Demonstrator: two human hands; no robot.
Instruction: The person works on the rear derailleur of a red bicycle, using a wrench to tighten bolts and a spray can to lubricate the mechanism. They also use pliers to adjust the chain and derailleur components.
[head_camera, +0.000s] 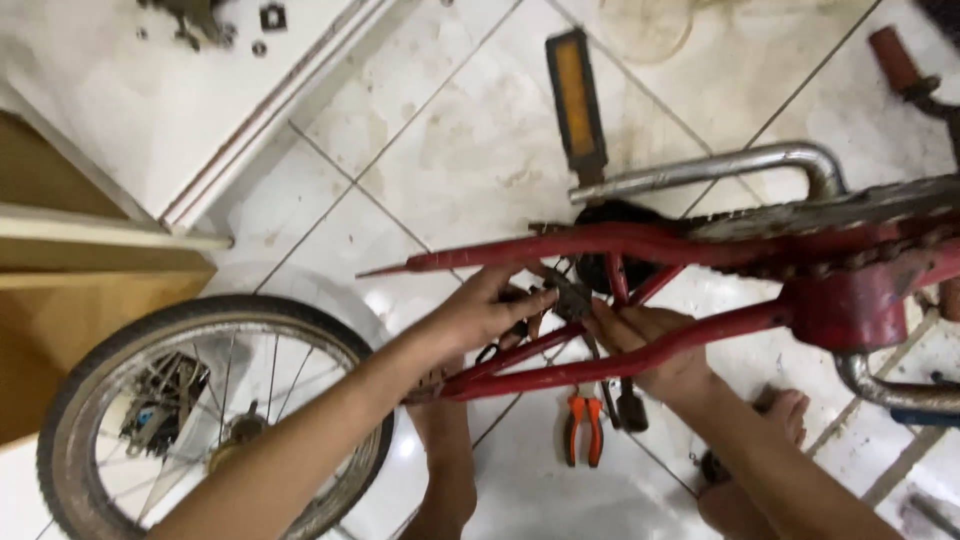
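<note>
Left hand: the left hand (480, 312) reaches in from the lower left, its fingers curled around a small dark metal part (568, 297) that sits between the rear tubes of the red steel bicycle frame (700, 335); the thumb lies along the upper tube.
Right hand: the right hand (650, 345) comes up from below, its fingers wrapped over the lower red tube, the fingertips close to the same dark part; the grip looks closed, though the tube hides the palm, so I cannot be sure what else it holds.
Dark part: it lies just between the two hands, inside the rear triangle of the frame, touching the left fingers.
Frame: it lies on its side over the white tiled floor (450, 130), the pointed rear ends aimed left and the thick red bottom shell (850, 305) to the right.
Chain guard: a worn grey chain guard (830, 210) runs along the upper right, with a curved chrome tube (720, 165) just above it.
Pedal: a black pedal with an orange reflector (577, 100) stands above the frame.
Pliers: orange-handled pliers (584, 425) rest on the tiles just below the right hand.
Wheel: a spoked wheel with a black tyre (200, 420) lies at lower left, under the left forearm.
Feet: the person's bare feet (790, 410) rest on the floor near the pliers.
</note>
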